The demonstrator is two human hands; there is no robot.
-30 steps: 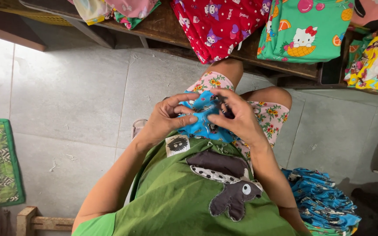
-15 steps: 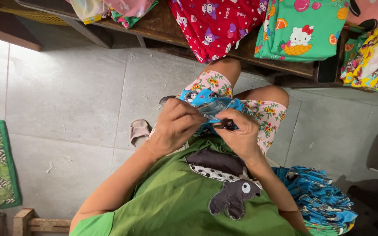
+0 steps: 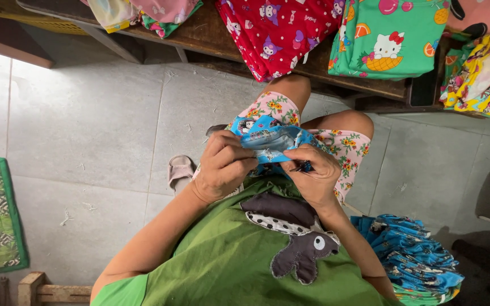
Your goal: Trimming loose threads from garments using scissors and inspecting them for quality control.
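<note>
The person sits over their knees with a small piece of blue printed fabric (image 3: 270, 141) held up between both hands, and the step in hand looks like close work on its edge, trimming or picking at a seam. The left hand (image 3: 225, 164) is closed on the near left part of the cloth, fingers curled over it and pinching it taut. The right hand (image 3: 313, 175) is closed too, gripping the cloth's right edge together with a small dark tool (image 3: 301, 167), too small to tell whether it is a snipper or a needle holder. The fabric lies just above the floral shorts (image 3: 341, 150), bridging the two hands and touching both. The next move, as I judge it, calls for keeping the cloth tight while the tool works along the edge. A heap of the same blue fabric (image 3: 412, 260) lies on the tiled floor (image 3: 86, 113) by the right elbow.
</note>
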